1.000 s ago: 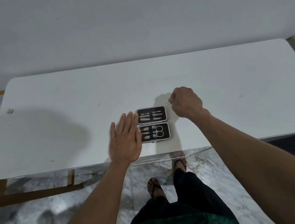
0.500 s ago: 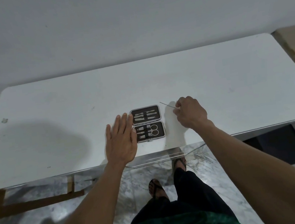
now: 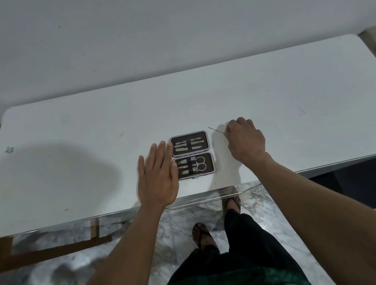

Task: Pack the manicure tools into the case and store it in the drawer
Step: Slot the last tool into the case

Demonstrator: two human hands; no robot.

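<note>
Presently packing: thin silver metal manicure pick [image 3: 216, 130] is pinched in right hand [image 3: 245, 141], just right of open black two-panel case [image 3: 192, 155] on white counter [image 3: 84, 132]. Left hand [image 3: 159, 177], fingers flat, steadies case. Insertion under strap judged next.

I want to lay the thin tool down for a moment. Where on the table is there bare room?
Bare top lies right of the right hand out to the table end, behind the open case toward the wall, and left of the left hand. It is crowded at the case, between both hands; the thin tool sits there too.
</note>
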